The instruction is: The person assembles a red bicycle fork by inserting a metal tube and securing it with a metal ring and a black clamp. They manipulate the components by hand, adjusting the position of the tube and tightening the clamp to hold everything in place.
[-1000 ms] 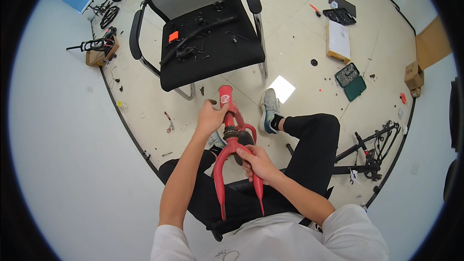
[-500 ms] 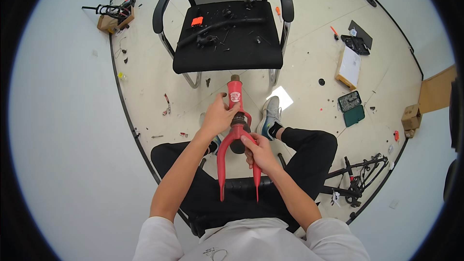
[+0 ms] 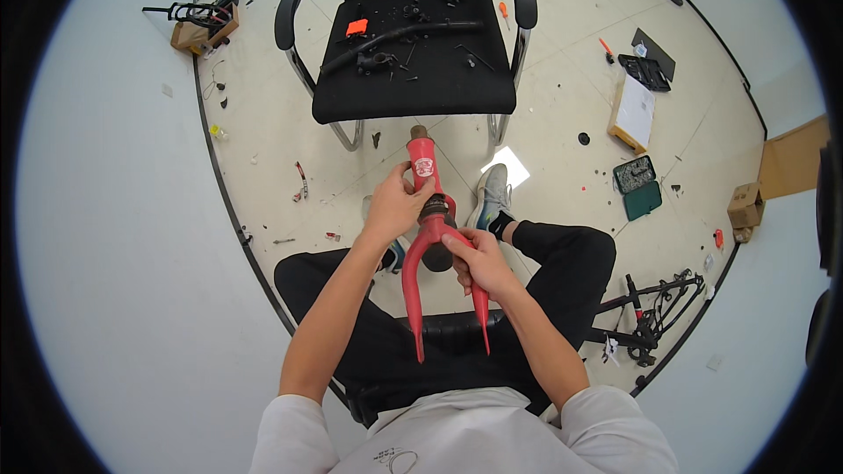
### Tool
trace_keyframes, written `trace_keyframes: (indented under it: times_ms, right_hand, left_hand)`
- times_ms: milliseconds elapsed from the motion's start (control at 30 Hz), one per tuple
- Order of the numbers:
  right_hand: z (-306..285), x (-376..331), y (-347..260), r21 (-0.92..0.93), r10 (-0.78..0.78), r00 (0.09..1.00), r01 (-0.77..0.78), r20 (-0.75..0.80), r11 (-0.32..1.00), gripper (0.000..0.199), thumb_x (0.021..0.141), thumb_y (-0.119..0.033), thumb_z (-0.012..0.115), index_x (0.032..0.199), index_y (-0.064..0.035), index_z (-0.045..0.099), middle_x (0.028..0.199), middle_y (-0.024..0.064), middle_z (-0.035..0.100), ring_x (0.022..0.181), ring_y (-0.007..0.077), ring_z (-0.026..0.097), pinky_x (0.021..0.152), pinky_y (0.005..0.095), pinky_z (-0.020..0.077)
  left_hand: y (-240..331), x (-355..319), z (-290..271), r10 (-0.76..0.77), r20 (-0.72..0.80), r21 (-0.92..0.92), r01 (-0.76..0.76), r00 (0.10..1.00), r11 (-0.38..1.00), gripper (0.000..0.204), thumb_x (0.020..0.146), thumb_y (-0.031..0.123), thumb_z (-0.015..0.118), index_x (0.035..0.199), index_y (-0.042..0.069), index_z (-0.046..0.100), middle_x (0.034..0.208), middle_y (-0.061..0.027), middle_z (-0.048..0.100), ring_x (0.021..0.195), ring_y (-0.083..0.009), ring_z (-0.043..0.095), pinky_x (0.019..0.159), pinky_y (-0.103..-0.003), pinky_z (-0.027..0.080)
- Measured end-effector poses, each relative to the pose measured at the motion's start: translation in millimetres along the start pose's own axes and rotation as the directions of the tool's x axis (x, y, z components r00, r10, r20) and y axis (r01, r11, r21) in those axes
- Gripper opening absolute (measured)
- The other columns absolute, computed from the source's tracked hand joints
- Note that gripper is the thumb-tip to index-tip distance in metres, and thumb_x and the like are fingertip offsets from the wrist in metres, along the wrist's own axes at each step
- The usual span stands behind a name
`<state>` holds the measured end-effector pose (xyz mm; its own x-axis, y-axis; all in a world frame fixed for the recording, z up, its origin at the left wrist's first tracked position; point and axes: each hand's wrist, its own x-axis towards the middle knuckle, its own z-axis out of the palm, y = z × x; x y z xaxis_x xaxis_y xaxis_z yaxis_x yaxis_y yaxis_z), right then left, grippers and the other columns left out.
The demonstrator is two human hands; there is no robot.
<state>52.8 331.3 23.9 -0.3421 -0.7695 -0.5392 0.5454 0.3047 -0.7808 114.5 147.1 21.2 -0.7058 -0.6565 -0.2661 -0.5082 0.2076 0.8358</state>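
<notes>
As the red fork extends toward the body from the left hand, which curls closed around the red head tube, the right hand clasps its right leg; beyond both hands, a black chair carries a black bar.

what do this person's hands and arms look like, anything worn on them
The left hand and right hand are bare, with no gloves or watch showing. The forearms are uncovered too; short, loose white sleeves end near the elbows.
</notes>
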Motion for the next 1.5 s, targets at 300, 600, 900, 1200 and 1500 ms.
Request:
trace_keyframes:
  times_ms: [300, 600, 900, 1200, 1500]
  right_hand:
    - [0.4, -13.6, -1.2, -0.219, -0.031, 0.999, 0.029, -0.010, 0.975, 0.037, 0.096, -0.033, 0.059, 0.105, 0.0027, 0.057, 0.053, -0.0015, 0.044, 0.037, 0.0087, 0.044, 0.034, 0.0257, 0.0395]
    - [-7.8, -19.7, 5.6, -0.227, -0.126, 0.992, 0.122, -0.004, 0.966, 0.035, 0.095, -0.029, 0.061, 0.108, 0.0033, 0.059, 0.053, -0.0018, 0.046, 0.037, 0.0087, 0.045, 0.034, 0.0252, 0.0380]
    - [-25.3, -4.8, 26.6, -0.384, -0.200, 0.980, 0.193, 0.022, 0.903, 0.033, 0.091, -0.027, 0.067, 0.106, 0.0017, 0.061, 0.056, 0.0001, 0.050, 0.036, 0.0110, 0.049, 0.034, 0.0262, 0.0391]
    - [-45.1, 3.8, -8.9, -0.452, -0.078, 0.992, 0.114, 0.099, 0.885, 0.040, 0.087, -0.029, 0.072, 0.109, 0.0023, 0.061, 0.060, 0.0022, 0.053, 0.039, 0.0115, 0.051, 0.037, 0.0272, 0.0406]
    - [-63.7, 10.7, -29.1, -0.735, -0.131, 0.987, 0.156, 0.092, 0.659, 0.071, 0.088, -0.052, 0.061, 0.132, 0.0013, 0.045, 0.095, 0.0203, 0.069, 0.094, 0.0321, 0.068, 0.083, 0.0370, 0.0508]
  left_hand:
    - [-4.8, -10.3, 7.7, 0.001, -0.060, -0.072, -0.005, 0.998, 0.997, 0.063, 0.082, 0.032, 0.071, 0.128, -0.006, 0.053, 0.067, -0.0092, 0.063, 0.061, -0.0159, 0.064, 0.056, -0.031, 0.049]
    - [13.0, -19.1, 8.7, -0.043, 0.009, -0.152, 0.044, 0.999, 0.987, 0.056, 0.083, 0.024, 0.073, 0.125, -0.010, 0.056, 0.064, 0.0014, 0.051, 0.056, -0.0046, 0.047, 0.051, -0.023, 0.038]
    - [5.7, -20.7, 20.8, -0.007, -0.019, -0.264, 0.002, 1.000, 0.964, 0.056, 0.084, 0.021, 0.072, 0.126, -0.009, 0.053, 0.064, -0.0010, 0.057, 0.057, -0.0054, 0.052, 0.053, -0.022, 0.041]
    - [6.7, -6.0, 23.6, -0.083, 0.004, -0.511, 0.074, 0.997, 0.856, 0.076, 0.084, 0.022, 0.073, 0.145, 0.002, 0.031, 0.074, -0.0048, 0.064, 0.057, -0.0086, 0.055, 0.053, -0.023, 0.044]
    - [-6.9, -1.1, 37.6, -0.087, 0.235, -0.613, 0.217, 0.968, 0.760, 0.069, 0.084, 0.022, 0.075, 0.138, 0.005, 0.035, 0.095, -0.0073, 0.067, 0.070, -0.0128, 0.064, 0.057, -0.026, 0.050]
